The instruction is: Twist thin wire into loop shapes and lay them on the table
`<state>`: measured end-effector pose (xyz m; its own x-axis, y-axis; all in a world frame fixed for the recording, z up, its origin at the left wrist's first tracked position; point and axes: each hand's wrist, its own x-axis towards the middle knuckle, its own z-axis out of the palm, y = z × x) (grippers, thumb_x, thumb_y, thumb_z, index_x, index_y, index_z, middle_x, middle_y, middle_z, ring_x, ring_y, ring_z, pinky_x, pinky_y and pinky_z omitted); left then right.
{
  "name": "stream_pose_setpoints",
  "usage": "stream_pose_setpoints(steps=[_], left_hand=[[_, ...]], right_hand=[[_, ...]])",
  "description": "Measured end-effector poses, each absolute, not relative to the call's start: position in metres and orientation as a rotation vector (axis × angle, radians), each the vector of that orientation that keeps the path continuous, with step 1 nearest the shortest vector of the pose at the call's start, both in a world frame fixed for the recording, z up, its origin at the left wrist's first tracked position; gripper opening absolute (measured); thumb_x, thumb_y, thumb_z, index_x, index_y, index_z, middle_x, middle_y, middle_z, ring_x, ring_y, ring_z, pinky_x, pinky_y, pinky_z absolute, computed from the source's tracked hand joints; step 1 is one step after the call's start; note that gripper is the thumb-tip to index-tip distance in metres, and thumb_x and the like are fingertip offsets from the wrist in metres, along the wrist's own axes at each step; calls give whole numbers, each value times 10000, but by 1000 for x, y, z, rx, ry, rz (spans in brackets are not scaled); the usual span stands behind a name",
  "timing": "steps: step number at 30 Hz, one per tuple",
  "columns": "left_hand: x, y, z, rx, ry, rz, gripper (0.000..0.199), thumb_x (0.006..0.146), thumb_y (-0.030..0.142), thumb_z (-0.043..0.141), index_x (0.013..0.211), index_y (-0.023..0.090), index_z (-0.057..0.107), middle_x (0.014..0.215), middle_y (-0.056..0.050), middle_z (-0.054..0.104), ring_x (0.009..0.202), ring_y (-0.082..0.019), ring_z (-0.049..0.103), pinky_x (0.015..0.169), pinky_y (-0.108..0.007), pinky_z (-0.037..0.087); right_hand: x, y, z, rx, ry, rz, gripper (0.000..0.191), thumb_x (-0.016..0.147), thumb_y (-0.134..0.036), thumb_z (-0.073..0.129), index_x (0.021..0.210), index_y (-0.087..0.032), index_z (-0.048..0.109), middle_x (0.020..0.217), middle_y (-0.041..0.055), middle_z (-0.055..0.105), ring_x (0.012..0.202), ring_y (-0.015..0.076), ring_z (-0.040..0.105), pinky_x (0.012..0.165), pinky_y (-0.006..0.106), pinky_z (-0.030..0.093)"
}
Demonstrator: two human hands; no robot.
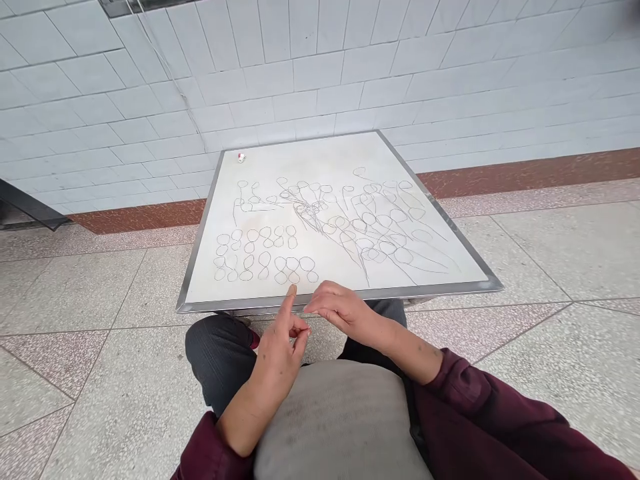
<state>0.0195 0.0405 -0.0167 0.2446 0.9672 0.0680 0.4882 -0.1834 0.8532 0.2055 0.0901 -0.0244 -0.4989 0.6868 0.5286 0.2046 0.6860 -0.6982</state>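
A: Largest first. Setting?
B: White tiled wall (pixel 320 70) across the top of frame. Below it, centre, a white tabletop (pixel 295 148) with grey metal edging.

A: Work on it?
B: Widest spread, centre to right of the tabletop: loose thin dark wire pieces with round loops and long straight tails (pixel 367 223). They overlap and fan at all angles; too tangled to count. I'd call this the part left to deal with, and the larger share.

A: Anything that looks done?
B: Lower left of the tabletop: small thin dark wire double loops in rows (pixel 251 241), two rows, neatly spaced, no long tails evident. My reading: these are the finished or set-aside ones. Order suggests it; nothing proves it.

A: Hands?
B: Both low centre, by the near edge. Bare left hand (pixel 281 343): index stretched up towards the loops, other fingers curled, thumb close to them. Bare right hand (pixel 345 310): fingers bent over and pointing left. Cannot tell whether either grips a fine wire.

A: Smaller still?
B: Just above the left index tip, a group of thin dark wire loops set close together (pixel 294 270). One piece or several, unclear; probably the newest batch, a guess. Last, upper left corner of the tabletop: tiny white-and-red object (pixel 241 158), too small to identify.
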Motion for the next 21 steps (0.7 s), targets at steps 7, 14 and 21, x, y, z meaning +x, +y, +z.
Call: stream_pose_setpoints(steps=[7, 14, 21], left_hand=[[23, 40, -15, 1696, 1393, 808, 686, 844, 175, 553, 1471, 247, 284, 813, 4, 664, 729, -159, 610, 770, -315, 486], [23, 38, -13, 1644, 1389, 789, 677, 847, 230, 579, 1466, 231, 305, 801, -2, 679, 721, -169, 609, 761, -318, 483], [23, 36, -21, 1593, 1343, 727, 667, 848, 213, 551, 1466, 267, 305, 758, 15, 666, 657, -157, 572, 690, -300, 467]], right_hand=[[211, 90, -15, -660, -2421, 370, 296, 960, -141, 395, 972, -237, 675, 780, 44, 542, 710, 163, 387, 610, 284, 353], [211, 90, -11, -604, -2485, 313, 248, 979, -207, 426, 990, -251, 670, 787, 37, 566, 746, 166, 419, 666, 309, 371], [211, 90, -3, -499, -2610, 261, 254, 979, -215, 436, 819, -219, 633, 744, 23, 568, 729, 163, 445, 668, 314, 393]])
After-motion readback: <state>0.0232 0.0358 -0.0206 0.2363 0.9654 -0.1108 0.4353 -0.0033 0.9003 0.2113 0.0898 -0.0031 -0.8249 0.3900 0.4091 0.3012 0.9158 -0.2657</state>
